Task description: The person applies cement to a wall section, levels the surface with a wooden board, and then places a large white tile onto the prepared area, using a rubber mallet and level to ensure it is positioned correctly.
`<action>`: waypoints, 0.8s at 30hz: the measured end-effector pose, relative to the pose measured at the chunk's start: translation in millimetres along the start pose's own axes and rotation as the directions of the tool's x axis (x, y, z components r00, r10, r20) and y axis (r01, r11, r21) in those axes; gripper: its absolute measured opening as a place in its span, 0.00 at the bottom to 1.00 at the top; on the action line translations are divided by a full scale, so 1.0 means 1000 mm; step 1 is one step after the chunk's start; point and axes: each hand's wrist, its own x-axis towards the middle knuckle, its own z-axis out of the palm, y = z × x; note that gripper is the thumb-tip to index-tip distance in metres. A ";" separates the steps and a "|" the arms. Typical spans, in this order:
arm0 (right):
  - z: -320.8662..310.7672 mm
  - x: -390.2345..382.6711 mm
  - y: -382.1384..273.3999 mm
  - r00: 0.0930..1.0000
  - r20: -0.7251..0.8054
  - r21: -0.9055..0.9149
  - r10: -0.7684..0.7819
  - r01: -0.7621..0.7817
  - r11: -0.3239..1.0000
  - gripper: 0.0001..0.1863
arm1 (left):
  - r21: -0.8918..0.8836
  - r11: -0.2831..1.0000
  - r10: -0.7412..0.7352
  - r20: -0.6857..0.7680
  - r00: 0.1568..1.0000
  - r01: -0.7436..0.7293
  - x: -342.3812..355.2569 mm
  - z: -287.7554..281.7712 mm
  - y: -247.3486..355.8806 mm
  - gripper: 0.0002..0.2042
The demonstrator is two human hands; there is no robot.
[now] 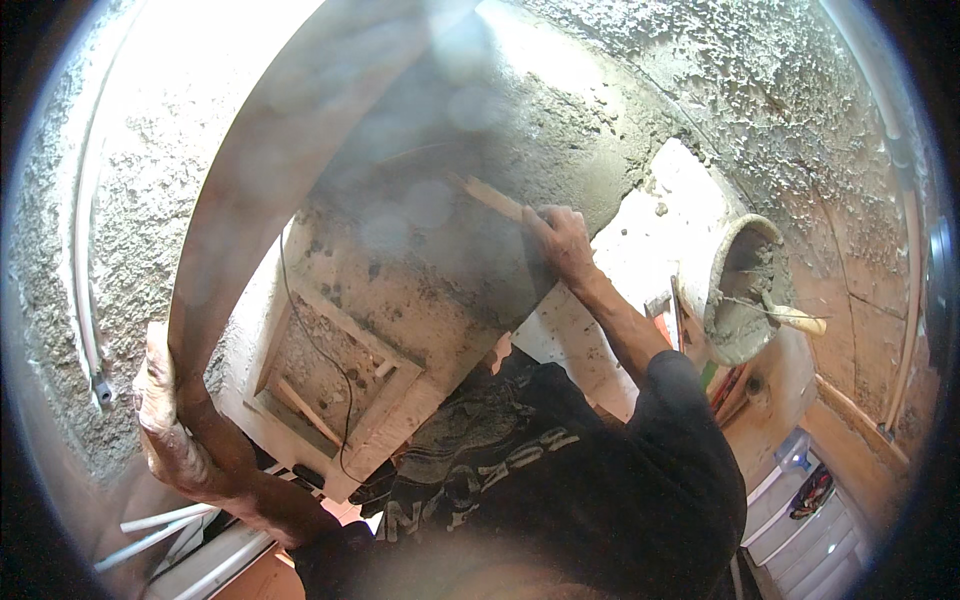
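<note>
My left hand (168, 425), at the far left, grips the lower end of a long, flat brown board (262, 170). The board rises toward the top of the view, where blur and glare hide its far end. My right hand (562, 238) is closed on a pale wooden stick (495, 200) right of the middle. Its tip points up and left, toward a patch of wet grey mortar (570, 130); whether it touches the surface I cannot tell. To the right of my right arm, a mortar-crusted bucket (722, 335) lies tipped with grey mortar inside and a light-handled tool (798, 318) across its mouth.
Below the middle is a dusty wooden frame (395, 385) with a loose stick inside and a thin dark cable (335, 365) across it. Rough plastered walls stand on both sides, a white pipe (85, 250) running down the left one. Several tools lie beside the bucket.
</note>
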 end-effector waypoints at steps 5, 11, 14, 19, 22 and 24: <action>-0.001 -0.004 0.012 0.999 0.053 -0.030 0.011 -0.010 0.999 0.17 | 0.088 0.995 -0.054 0.087 0.995 0.046 0.002 -0.006 0.014 0.17; 0.017 0.032 0.058 0.999 0.011 -0.154 0.052 -0.049 0.987 0.17 | 0.053 0.996 0.075 -0.021 0.997 -0.073 0.002 -0.001 -0.005 0.16; 0.012 -0.005 0.031 0.993 -0.036 -0.008 -0.108 0.108 0.994 0.18 | -0.099 0.980 0.170 -0.039 0.985 -0.173 0.005 -0.001 -0.019 0.15; 0.012 0.049 0.079 0.990 -0.097 -0.209 0.101 -0.119 0.971 0.17 | -0.082 0.993 0.084 -0.042 0.996 -0.087 0.005 0.001 -0.016 0.17; 0.017 0.058 0.083 0.985 -0.124 -0.157 0.123 -0.142 0.977 0.15 | -0.012 0.999 -0.048 0.002 0.999 0.048 0.010 -0.001 -0.006 0.18; 0.010 0.030 0.061 0.991 -0.120 -0.077 0.066 -0.076 0.994 0.15 | -0.039 0.999 0.005 0.000 1.000 -0.005 0.007 -0.001 -0.017 0.18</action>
